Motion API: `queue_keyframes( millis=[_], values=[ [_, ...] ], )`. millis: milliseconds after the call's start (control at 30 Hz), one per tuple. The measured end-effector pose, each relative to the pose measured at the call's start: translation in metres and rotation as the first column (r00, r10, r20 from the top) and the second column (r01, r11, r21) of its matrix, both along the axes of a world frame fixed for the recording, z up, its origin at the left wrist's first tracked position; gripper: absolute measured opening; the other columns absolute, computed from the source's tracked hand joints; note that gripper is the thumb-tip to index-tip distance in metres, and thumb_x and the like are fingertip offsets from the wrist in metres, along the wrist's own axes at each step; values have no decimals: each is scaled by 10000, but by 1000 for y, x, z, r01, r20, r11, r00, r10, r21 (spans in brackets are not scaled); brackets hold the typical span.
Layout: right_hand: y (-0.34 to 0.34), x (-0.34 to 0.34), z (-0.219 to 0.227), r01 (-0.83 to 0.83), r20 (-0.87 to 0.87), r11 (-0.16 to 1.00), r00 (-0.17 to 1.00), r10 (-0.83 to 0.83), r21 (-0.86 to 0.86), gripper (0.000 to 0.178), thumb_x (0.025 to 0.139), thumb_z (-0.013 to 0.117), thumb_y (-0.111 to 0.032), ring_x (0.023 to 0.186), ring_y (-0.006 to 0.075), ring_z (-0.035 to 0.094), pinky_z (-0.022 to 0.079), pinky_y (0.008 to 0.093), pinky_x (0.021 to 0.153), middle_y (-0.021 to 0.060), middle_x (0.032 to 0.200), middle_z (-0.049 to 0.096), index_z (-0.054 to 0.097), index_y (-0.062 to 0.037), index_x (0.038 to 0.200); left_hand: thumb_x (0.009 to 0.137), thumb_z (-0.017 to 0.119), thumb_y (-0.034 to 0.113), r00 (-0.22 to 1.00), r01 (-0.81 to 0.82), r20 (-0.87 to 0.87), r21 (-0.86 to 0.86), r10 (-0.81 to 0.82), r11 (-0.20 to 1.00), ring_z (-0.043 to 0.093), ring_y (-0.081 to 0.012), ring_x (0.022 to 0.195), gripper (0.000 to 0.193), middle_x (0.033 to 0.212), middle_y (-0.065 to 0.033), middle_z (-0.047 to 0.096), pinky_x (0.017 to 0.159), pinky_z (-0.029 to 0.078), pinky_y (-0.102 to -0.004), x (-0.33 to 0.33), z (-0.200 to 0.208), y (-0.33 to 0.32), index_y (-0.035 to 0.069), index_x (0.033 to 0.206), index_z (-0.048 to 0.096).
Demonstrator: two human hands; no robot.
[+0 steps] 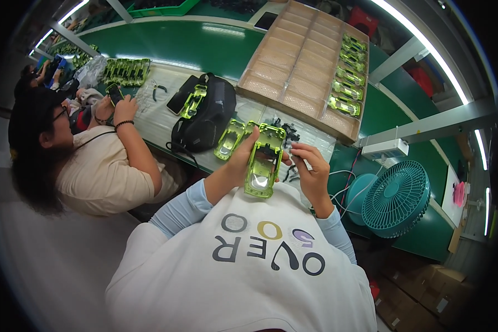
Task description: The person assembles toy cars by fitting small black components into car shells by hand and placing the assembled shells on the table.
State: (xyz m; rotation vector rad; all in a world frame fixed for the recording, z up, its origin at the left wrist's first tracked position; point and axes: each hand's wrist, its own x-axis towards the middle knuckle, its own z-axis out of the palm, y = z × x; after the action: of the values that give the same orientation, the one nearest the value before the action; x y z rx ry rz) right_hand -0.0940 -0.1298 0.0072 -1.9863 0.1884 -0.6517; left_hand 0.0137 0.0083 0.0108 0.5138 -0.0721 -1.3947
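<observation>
A bright green, translucent plastic shell (258, 172), shaped like a toy car body, lies in my left hand (239, 161). The thumb rests along its left edge, with fingers wrapped underneath. Black parts sit in its upper section. To the right of the shell, my right hand (314, 172) has thumb and fingertips pinched together; whatever they hold is too small to make out. Just beyond my hands, small black parts (289, 133) are heaped on the bench. Another green shell (228, 141) lies to the left of my left hand.
A black bag (216, 113) carries one green shell (193, 102). Beyond stands a compartmented cardboard tray (285, 54) with several shells along its right side. Pliers (156, 91) lie farther left. A teal fan (395, 198) stands right. A co-worker (102, 166) sits left, handling a dark piece.
</observation>
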Motion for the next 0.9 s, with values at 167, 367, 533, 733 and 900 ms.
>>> queue_keyframes(
  millis=[167,367,533,733,900],
  values=[
    [2,-1,2,-47,46,759,999,23,649,121,680,538,70,746,111,504,399,213,676,47,841,511,582,17,780,782,239,573,999,-27,23,8,27,1000,565,-264,733,617,950,-193,521,597,485,-423,-2,-2,1,63,1088,403],
    [8,-2,-5,135,-12,853,989,-149,503,117,696,545,46,697,111,530,402,199,632,55,765,558,580,16,803,778,260,574,998,-56,45,52,54,997,568,-229,686,608,989,-199,511,606,483,-431,0,2,2,70,1086,406],
    [2,-3,-5,159,-30,987,987,-160,-20,117,675,550,25,654,219,563,436,257,586,126,740,583,584,-4,783,773,266,581,995,-47,85,6,46,999,565,-199,664,618,1014,-205,501,607,484,-421,4,3,3,69,1089,405],
    [-4,2,15,167,25,973,986,-165,-159,100,635,586,14,705,237,528,422,287,623,104,747,557,580,-11,732,790,239,567,992,-75,109,65,67,995,562,-179,681,608,986,-197,519,612,481,-365,-3,6,-2,62,1070,428],
    [2,16,37,130,81,971,990,-115,-203,107,604,606,19,675,220,482,396,294,595,85,685,513,576,-17,700,815,170,537,971,-39,238,111,11,993,558,-172,738,591,905,-149,548,623,467,-285,-8,4,-7,74,1083,419]
  ],
)
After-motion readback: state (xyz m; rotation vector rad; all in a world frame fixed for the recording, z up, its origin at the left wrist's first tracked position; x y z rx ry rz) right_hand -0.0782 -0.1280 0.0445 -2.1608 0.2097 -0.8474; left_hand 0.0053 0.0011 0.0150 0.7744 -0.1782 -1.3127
